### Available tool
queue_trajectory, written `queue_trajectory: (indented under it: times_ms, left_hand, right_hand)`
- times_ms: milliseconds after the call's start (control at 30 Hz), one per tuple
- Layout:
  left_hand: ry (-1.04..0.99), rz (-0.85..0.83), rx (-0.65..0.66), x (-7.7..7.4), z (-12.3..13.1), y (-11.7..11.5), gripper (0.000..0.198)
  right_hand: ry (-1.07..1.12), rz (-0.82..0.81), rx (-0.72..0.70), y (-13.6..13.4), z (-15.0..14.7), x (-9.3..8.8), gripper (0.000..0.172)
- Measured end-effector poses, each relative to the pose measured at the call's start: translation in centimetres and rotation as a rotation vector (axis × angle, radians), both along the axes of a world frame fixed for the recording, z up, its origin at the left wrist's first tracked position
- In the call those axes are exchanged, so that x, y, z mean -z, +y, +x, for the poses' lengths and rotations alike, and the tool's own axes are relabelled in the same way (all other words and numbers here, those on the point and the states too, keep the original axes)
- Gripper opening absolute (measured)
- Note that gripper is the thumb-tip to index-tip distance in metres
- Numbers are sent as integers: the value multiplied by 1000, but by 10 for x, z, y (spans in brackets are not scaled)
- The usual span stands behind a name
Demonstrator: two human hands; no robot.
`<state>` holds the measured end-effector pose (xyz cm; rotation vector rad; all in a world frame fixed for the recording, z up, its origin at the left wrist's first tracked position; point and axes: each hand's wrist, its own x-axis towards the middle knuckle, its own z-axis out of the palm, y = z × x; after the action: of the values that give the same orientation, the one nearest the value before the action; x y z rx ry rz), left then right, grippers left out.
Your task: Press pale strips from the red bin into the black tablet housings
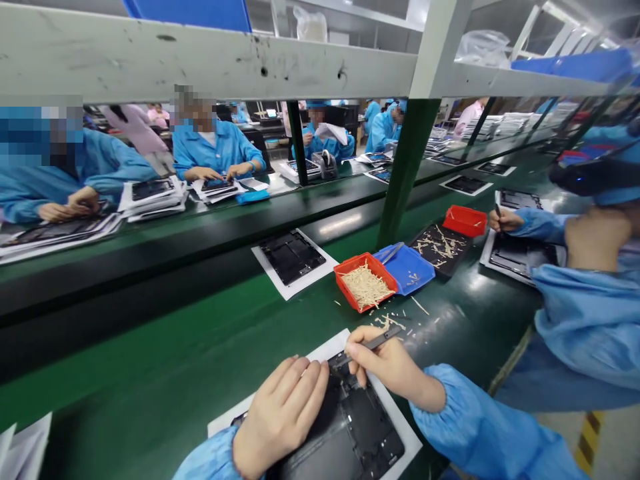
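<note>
A black flat electronic device (367,417), tablet-like with its inner parts exposed, lies on a white sheet (413,443) right in front of me. My left hand (285,410) rests over its left side, fingers stretched out and pointing to the far edge. In my right hand (385,363) is a pair of dark grey tweezers (384,338), pinched between thumb and fingers. Their tip points down and left at the far edge of the device, near my left fingertips. Whether the tip grips anything is too small to tell.
Beyond my hands, a red tray (341,283) of cream strips adjoins a blue tray (423,270) with tweezers in it. Loose strips (390,321) lie nearby. Another device (293,257) sits farther back. A green post (407,173) rises behind the trays. A co-worker's arm (545,227) works at right.
</note>
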<state>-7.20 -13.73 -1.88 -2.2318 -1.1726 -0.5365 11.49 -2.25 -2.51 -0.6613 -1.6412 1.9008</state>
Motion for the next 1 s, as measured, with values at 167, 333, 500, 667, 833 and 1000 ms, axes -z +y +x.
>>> queue_trajectory:
  times_ms: [167,333,500,667,833,1000]
  left_hand:
    - [-194,-41,-28,4,3,2,28]
    - [-1005,-575,-239,4,6,3,15]
    - [-1719,-1038,-228,7,14,-11,27]
    - [-2005,-976,-217,11,21,-32,25]
    - [-2050,-867,-254,12,26,-55,23]
    - [-2017,-794,-338,14,23,-74,25]
  right_hand:
    - [11,15,51,0,-1,0,24]
    - [69,-42,73,0,-1,2,21]
    - [101,-184,-54,-10,-9,0,23]
    - [48,-217,-179,-22,-17,-10,27]
    - [-7,-146,-277,-34,-25,-15,26]
    - [-82,56,-337,-42,-38,-17,20]
